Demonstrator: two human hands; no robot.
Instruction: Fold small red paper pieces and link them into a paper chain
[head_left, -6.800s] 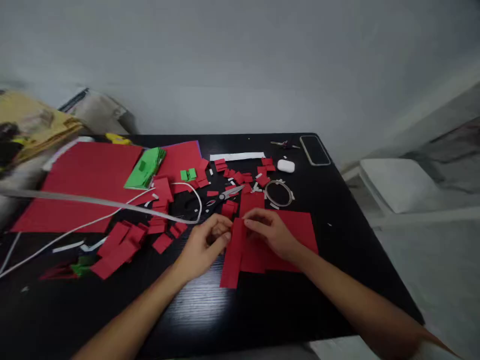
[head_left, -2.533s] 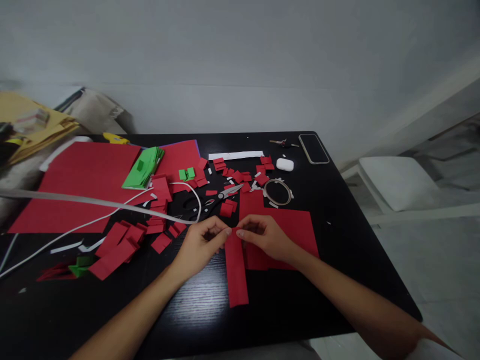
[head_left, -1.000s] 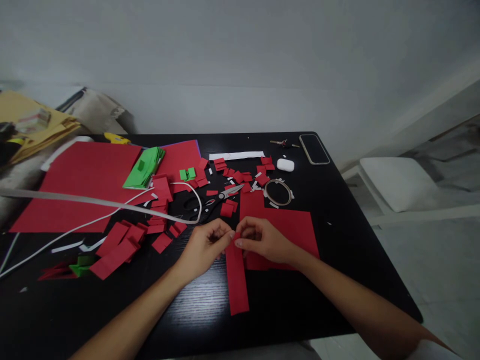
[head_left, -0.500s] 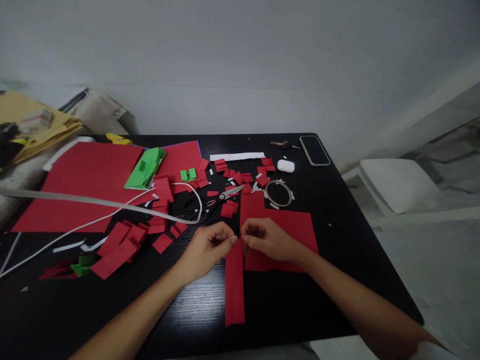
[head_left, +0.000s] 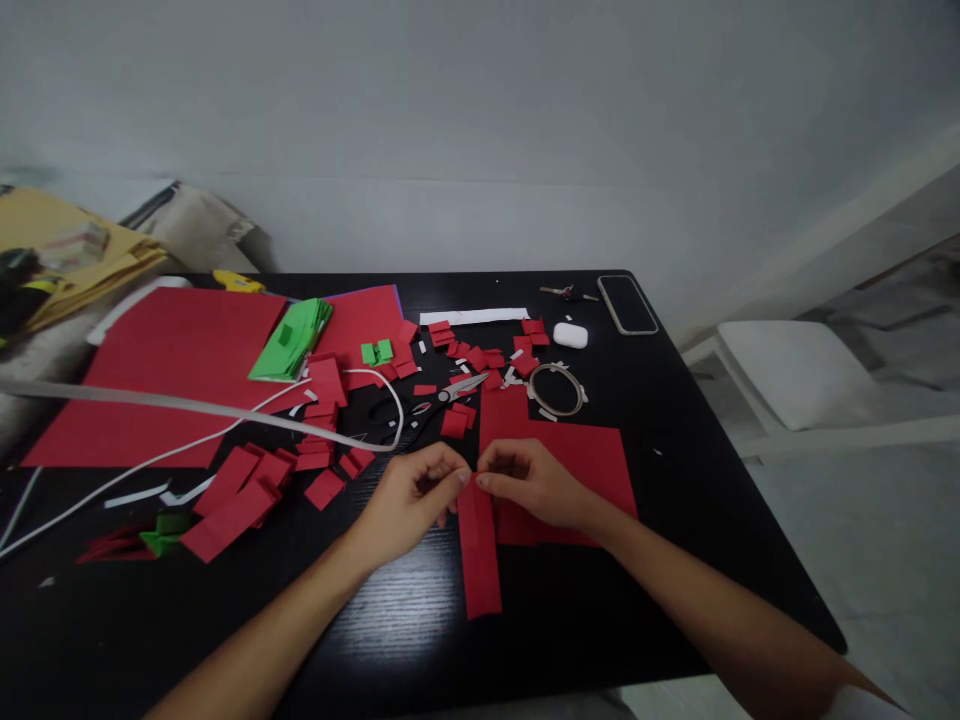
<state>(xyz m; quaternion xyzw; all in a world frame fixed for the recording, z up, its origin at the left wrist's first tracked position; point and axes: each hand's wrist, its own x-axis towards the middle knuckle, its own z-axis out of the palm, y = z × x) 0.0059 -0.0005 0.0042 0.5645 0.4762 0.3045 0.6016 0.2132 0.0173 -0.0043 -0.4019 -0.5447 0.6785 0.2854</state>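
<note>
Head view: a long red paper strip [head_left: 480, 555] lies at lower centre on the black table [head_left: 600, 620], its top end overlapping a red sheet [head_left: 585, 465]. Scissors [head_left: 439, 398] and red scraps [head_left: 247, 490] lie above and left. The left hand [head_left: 411, 497] and right hand [head_left: 529, 482] pinch the strip's top end, fingertips almost touching.
</note>
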